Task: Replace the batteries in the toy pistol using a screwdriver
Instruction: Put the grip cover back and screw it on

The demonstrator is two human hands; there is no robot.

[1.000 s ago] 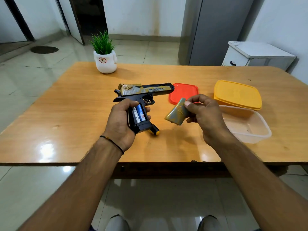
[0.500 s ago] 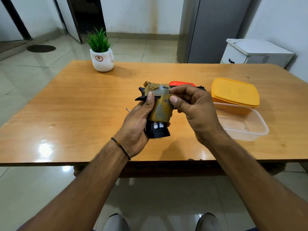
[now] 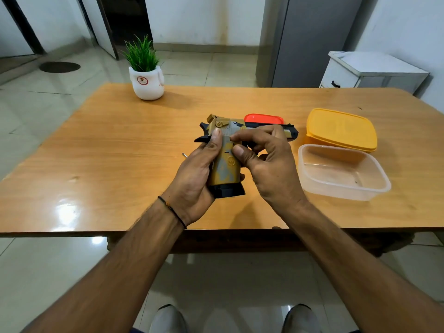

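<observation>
Fingers: our right fingertips (image 3: 236,138) press the grip cover (image 3: 224,164) flat onto the toy pistol (image 3: 230,152), seating it over the battery bay.
Left hand (image 3: 194,179): closed round the grip's back, bracing against that push.
Pistol: held above the tabletop (image 3: 108,164), toward its near edge.
Screw: we judge it not yet driven.

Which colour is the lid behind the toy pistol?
Red, seen in the head view.
</observation>
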